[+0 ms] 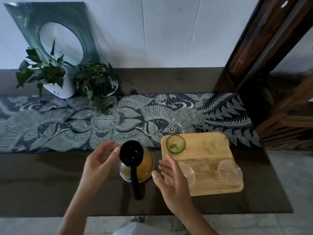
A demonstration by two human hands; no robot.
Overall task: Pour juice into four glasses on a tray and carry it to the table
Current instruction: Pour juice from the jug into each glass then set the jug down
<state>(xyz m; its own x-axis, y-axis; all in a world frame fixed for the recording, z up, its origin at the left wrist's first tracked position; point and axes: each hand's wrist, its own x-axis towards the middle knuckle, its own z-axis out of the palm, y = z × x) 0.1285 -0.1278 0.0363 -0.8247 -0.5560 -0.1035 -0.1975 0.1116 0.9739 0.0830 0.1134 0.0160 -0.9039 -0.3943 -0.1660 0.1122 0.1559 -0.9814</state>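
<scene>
Both forearms reach in from the bottom edge, flanking the juice jug [144,164]. Left hand [100,159] palm turned inward, fingers [115,150] spread loose, tips just beside the jug's black lid [131,152]; contact unclear, holding nothing. Right hand [169,180] open, fingers fanned wide, hovering between jug and wooden tray [203,150], gripping nothing. Jug stands upright on the dark table [50,184], orange juice inside, black handle [134,184] pointing toward the person. On the tray: a green-rimmed glass [175,144] at the far left corner, two clear glasses [229,172] along the near edge. Patterned runner [84,122] behind.
</scene>
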